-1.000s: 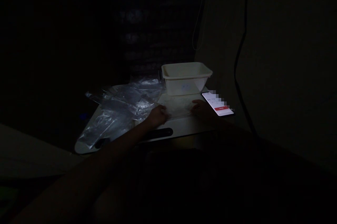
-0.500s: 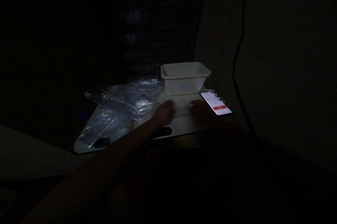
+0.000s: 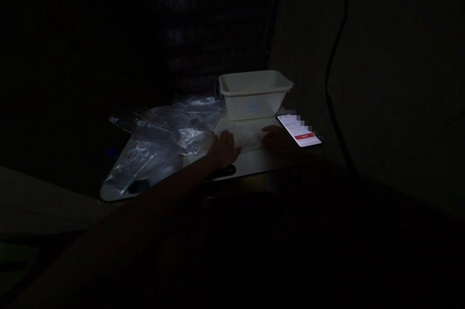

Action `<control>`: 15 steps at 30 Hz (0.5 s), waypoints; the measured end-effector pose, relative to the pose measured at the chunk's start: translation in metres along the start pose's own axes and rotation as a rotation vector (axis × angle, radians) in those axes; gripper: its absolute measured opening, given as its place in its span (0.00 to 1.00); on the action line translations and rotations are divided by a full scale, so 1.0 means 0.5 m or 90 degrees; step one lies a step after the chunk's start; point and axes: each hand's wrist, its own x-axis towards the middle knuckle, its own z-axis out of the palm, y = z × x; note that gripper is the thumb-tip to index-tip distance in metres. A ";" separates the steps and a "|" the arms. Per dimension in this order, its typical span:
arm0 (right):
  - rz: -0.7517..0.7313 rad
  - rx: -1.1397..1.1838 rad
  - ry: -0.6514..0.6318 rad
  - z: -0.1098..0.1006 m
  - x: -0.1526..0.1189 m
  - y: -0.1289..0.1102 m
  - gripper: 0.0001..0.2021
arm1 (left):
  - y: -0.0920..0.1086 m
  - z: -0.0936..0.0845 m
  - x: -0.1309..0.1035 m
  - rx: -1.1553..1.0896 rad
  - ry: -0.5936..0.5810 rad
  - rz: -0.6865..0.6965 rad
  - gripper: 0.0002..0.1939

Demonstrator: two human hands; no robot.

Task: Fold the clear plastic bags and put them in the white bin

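Observation:
A clear plastic bag lies flat on the small white table, in front of the white tub. My left hand rests palm down at the bag's left side, its fingers stretched out and the thumb apart. At the bag's right edge, my right hand has its fingers curled in on the plastic; darkness hides the details of the grip. Left of my left hand is a loose heap of clear plastic bags, shiny and crumpled.
The white tub stands at the table's back. A lit phone lies by the right edge. The white table has a dark handle slot in front. A dark cable hangs at right. The room is very dark.
My left hand has turned flatter, its fingers now spread forward beside the bag. My right hand stays at the bag's right edge. The whole scene sits slightly higher in view.

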 end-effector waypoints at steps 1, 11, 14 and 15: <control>-0.004 0.011 -0.004 0.001 0.001 0.003 0.18 | 0.000 0.001 0.000 -0.001 -0.001 -0.004 0.32; -0.038 -0.049 0.083 -0.004 0.017 0.029 0.15 | 0.003 -0.002 -0.005 -0.010 -0.003 -0.024 0.35; -0.083 -0.107 0.170 -0.010 0.034 0.024 0.13 | 0.004 -0.002 -0.006 -0.018 0.001 -0.018 0.35; -0.109 -0.130 0.184 -0.009 0.041 0.018 0.13 | 0.004 -0.001 -0.006 -0.020 0.001 -0.019 0.35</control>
